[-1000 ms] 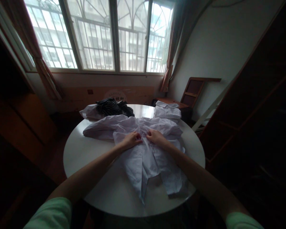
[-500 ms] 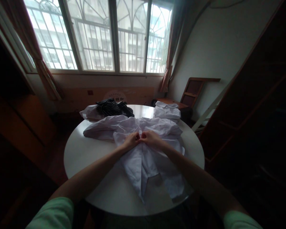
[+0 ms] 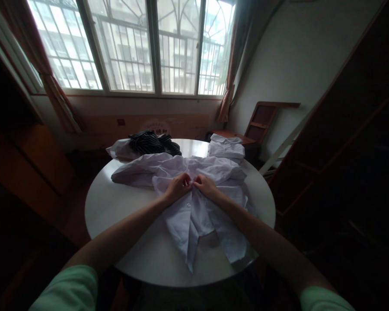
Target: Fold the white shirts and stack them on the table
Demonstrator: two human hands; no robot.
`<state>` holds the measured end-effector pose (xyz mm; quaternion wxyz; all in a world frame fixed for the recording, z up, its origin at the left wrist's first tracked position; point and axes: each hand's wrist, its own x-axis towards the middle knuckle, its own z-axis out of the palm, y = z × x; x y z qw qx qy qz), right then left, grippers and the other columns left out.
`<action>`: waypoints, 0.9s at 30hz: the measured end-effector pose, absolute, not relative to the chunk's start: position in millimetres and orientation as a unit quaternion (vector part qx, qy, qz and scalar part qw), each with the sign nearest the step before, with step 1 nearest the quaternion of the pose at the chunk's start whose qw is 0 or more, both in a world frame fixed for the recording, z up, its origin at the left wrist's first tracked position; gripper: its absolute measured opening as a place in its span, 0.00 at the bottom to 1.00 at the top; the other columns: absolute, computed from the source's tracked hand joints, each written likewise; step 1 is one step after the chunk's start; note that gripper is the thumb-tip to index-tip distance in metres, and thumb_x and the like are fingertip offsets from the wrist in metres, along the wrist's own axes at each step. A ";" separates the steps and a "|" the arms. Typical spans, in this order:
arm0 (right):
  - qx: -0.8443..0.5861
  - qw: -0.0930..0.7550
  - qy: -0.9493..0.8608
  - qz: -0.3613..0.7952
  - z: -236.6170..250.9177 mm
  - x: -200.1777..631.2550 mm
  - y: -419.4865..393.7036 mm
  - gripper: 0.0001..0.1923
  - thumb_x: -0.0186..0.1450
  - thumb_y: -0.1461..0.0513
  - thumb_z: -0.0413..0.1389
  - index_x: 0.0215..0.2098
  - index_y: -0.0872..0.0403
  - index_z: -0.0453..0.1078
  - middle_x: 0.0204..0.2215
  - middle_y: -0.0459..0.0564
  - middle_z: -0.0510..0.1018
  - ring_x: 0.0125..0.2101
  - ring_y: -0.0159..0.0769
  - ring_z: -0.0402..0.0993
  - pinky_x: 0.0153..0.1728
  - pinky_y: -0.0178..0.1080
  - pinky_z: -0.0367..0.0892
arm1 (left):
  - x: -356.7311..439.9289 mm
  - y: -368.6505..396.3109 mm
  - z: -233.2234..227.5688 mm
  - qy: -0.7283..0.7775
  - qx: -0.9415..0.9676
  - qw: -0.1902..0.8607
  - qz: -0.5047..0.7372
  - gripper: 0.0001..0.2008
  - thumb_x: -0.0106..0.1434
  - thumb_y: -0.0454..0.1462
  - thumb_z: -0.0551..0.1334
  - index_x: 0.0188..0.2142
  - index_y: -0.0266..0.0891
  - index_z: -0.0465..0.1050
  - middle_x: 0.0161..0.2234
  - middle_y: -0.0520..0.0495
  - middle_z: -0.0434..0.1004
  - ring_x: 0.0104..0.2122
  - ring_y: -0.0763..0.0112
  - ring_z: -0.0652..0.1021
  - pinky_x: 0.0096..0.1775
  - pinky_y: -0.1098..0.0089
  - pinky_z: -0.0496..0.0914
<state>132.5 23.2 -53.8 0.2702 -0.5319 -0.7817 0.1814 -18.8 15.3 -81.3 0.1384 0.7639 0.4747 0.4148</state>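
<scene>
Both hands, left hand [image 3: 179,186] and right hand [image 3: 205,186], stay pinched together on the white shirt [image 3: 194,207] placket.

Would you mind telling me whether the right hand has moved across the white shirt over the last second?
Yes. The right hand has slid left along the white shirt toward its button placket, closing the gap to the left hand; their fingertips now meet.

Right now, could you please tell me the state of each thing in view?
White shirt: spread flat, front partly open.
Left hand: pinching the shirt front.
Right hand: pinching the shirt front.
Folded white garment: folded, at far edge.
Striped garment: crumpled heap.
Round table: holding all the clothes.
</scene>
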 end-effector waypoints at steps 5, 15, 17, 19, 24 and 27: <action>-0.500 0.304 -0.762 0.278 -54.5 136.8 30.5 0.03 0.55 0.66 0.54 0.27 0.59 0.69 0.25 0.47 0.74 0.28 0.30 0.68 0.31 0.32 0.61 | -16.7 11.8 -78.9 0.434 0.796 0.133 0.401 0.03 0.52 0.33 0.57 0.29 0.38 0.64 0.24 0.54 0.67 0.23 0.78 0.68 0.26 0.76 0.61; -0.459 0.325 -0.731 0.386 -51.4 140.2 33.0 0.06 0.53 0.66 0.53 0.25 0.58 0.72 0.24 0.46 0.76 0.29 0.32 0.69 0.35 0.34 0.63 | -18.8 15.3 -80.1 0.452 0.785 0.129 0.404 0.04 0.53 0.32 0.57 0.30 0.38 0.65 0.26 0.53 0.70 0.26 0.76 0.70 0.28 0.75 0.64; -0.460 0.328 -0.726 0.392 -51.0 139.6 33.0 0.05 0.52 0.67 0.53 0.24 0.58 0.71 0.23 0.45 0.75 0.28 0.31 0.69 0.34 0.33 0.63 | -18.9 15.5 -80.2 0.456 0.781 0.131 0.405 0.04 0.53 0.32 0.57 0.30 0.38 0.65 0.27 0.52 0.70 0.25 0.76 0.70 0.28 0.74 0.64; -0.464 0.332 -0.716 0.402 -50.9 138.6 33.3 0.04 0.52 0.67 0.53 0.23 0.57 0.70 0.22 0.44 0.74 0.27 0.30 0.68 0.33 0.32 0.63 | -19.4 15.7 -80.9 0.456 0.781 0.135 0.405 0.04 0.54 0.32 0.57 0.31 0.38 0.65 0.27 0.52 0.70 0.25 0.76 0.71 0.28 0.74 0.65; -0.478 0.325 -0.673 0.461 -50.4 135.2 30.8 0.05 0.55 0.65 0.51 0.23 0.56 0.67 0.15 0.41 0.68 0.18 0.27 0.63 0.22 0.30 0.59 | -20.5 17.3 -83.6 0.455 0.781 0.140 0.404 0.04 0.54 0.33 0.57 0.32 0.38 0.66 0.25 0.53 0.70 0.24 0.76 0.70 0.27 0.75 0.64; -0.479 0.318 -0.646 0.502 -49.3 133.3 27.3 0.07 0.57 0.64 0.49 0.23 0.56 0.65 0.13 0.39 0.64 0.14 0.25 0.59 0.18 0.30 0.56 | -20.4 17.8 -83.8 0.458 0.779 0.137 0.405 0.04 0.54 0.33 0.57 0.32 0.38 0.66 0.24 0.54 0.69 0.24 0.77 0.70 0.26 0.76 0.63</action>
